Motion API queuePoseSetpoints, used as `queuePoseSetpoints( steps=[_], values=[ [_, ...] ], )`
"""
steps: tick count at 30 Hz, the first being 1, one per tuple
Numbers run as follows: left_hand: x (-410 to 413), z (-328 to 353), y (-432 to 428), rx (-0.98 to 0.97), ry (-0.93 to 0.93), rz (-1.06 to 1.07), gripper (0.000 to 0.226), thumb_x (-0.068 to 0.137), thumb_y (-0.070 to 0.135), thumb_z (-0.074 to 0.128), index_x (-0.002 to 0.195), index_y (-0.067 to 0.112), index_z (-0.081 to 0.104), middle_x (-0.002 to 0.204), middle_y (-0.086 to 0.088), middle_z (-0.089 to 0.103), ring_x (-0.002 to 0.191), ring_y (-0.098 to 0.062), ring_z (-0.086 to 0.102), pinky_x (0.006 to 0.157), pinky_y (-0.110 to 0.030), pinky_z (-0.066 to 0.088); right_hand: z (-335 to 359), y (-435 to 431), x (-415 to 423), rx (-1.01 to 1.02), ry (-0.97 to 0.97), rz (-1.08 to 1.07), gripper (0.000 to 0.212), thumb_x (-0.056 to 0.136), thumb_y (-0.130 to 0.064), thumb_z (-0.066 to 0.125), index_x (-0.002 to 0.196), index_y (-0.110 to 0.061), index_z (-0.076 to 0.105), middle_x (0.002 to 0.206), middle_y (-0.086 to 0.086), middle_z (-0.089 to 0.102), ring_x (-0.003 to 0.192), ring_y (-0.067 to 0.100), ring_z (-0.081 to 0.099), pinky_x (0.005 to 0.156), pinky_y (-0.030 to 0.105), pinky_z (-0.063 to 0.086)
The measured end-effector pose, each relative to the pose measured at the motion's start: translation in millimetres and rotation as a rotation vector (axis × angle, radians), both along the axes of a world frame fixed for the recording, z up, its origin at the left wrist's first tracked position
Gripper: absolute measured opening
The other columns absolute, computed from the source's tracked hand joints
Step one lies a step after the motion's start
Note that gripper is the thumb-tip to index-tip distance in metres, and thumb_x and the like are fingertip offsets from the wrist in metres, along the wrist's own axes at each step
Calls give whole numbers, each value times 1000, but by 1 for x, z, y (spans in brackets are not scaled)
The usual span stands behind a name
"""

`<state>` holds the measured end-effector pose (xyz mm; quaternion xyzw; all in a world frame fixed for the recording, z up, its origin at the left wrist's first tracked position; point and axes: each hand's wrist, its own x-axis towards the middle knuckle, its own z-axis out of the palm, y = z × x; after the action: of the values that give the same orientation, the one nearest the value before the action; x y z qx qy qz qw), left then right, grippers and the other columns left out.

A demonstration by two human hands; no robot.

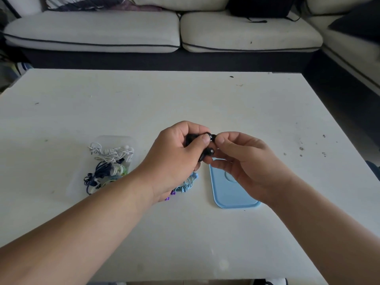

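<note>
Both hands meet above the middle of the white table (pixel 185 103). My left hand (pixel 176 157) grips a bundle of black earphones (pixel 207 149), its thumb pressed on top. My right hand (pixel 242 161) pinches one black earbud of the same set between thumb and fingers. Most of the black cord is hidden inside my left fist. A clear plastic box (pixel 115 140) at the left holds white, dark blue and green coiled earphones (pixel 107 161). Its light blue lid (pixel 230 192) lies flat under my right hand.
Light blue earphones (pixel 187 184) and a bit of purple earphone (pixel 167 198) lie on the table under my left wrist. A cream sofa (pixel 164 31) with dark piping runs along the far side and the right. A black bag (pixel 261 7) sits on it.
</note>
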<state>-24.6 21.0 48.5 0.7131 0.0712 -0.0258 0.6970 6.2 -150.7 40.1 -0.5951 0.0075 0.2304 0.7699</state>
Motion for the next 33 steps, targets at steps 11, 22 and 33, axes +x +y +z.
queuePoseSetpoints(
  steps=[11, 22, 33],
  values=[
    [-1, -2, -2, -3, -4, 14, 8, 102, 17, 64, 105, 22, 69, 89, -14, 76, 72, -22, 64, 60, -30, 50, -1, 8, -3, -65, -124, -79, 12, 100, -6, 61, 95, 3, 66, 83, 17, 71, 79, 34, 69, 84, 51, 58],
    [-2, 0, -6, 4, -43, 57, 8, 102, 17, 64, 108, 20, 69, 73, 3, 73, 64, -14, 63, 57, -24, 51, 2, 16, -8, -58, -162, -96, 16, 104, -6, 55, 91, 0, 62, 80, 14, 66, 72, 27, 65, 71, 37, 56],
    [-3, 2, -8, -11, -63, 71, 9, 103, 14, 62, 110, 16, 68, 62, 6, 67, 53, -5, 59, 53, -19, 48, 5, 18, -12, 25, -84, -195, 10, 97, -5, 66, 92, 2, 72, 81, 17, 72, 79, 30, 72, 84, 39, 61]
  ],
)
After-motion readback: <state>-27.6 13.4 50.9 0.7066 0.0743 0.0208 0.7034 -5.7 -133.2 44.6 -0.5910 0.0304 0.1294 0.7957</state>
